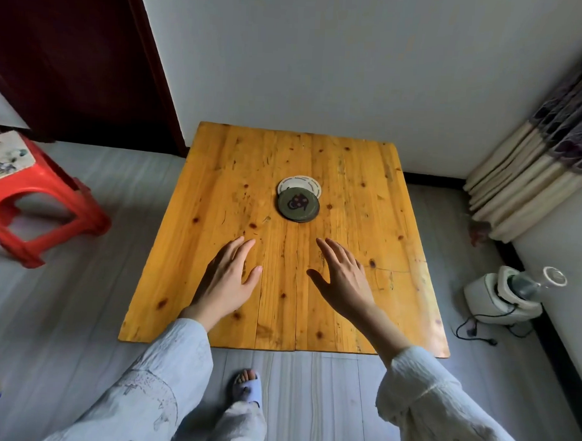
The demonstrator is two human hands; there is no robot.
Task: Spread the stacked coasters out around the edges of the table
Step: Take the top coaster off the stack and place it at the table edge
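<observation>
A small stack of round coasters sits near the middle of the wooden table. The top one is a dark green coaster with a small printed figure. A white coaster with a stitched rim pokes out from under it on the far side. My left hand hovers over the near half of the table, fingers spread, holding nothing. My right hand hovers beside it, also spread and empty. Both hands are short of the stack, not touching it.
A red plastic stool with a floral cushion stands to the left of the table. A white appliance with a cord sits on the floor at the right, below a curtain. My slippered foot is at the table's near edge.
</observation>
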